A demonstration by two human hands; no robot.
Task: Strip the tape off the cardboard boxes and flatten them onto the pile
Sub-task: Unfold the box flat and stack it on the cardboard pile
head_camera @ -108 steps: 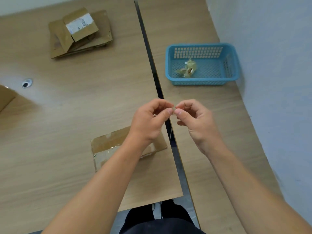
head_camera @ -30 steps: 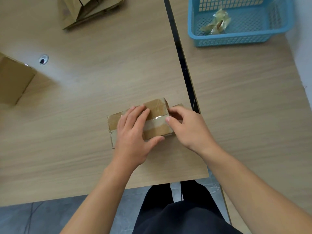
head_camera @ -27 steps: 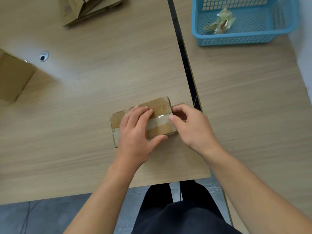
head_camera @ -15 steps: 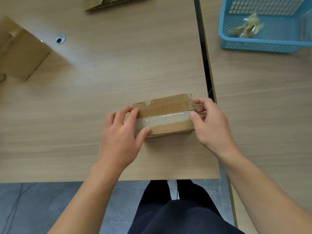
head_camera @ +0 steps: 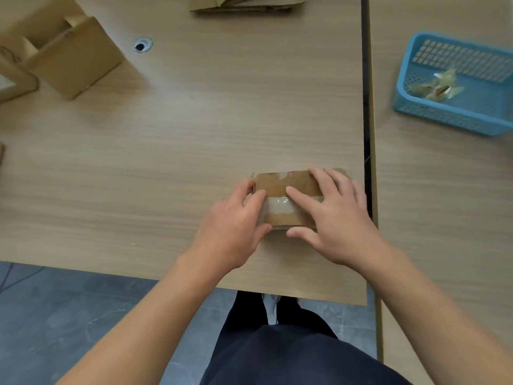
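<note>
One small cardboard box [head_camera: 286,184] lies flat on the wooden table [head_camera: 194,134], close to its right edge and toward the near-right corner. Long axis runs left–right, parallel to the near edge. Clear tape strip [head_camera: 277,205] runs lengthwise along the top face. Left hand [head_camera: 236,226] grips the box's left end: fingers curled over the top, thumb against the near side. Right hand [head_camera: 341,218] lies spread on the right half, fingers straight and pressing the top, index tip on the tape strip, thumb at the near side. Flattened cardboard pile [head_camera: 244,4] at the far edge. Open box [head_camera: 69,59] at far left. Blue basket [head_camera: 444,118] holding crumpled tape [head_camera: 435,87] sits on the adjoining table [head_camera: 430,218].
</note>
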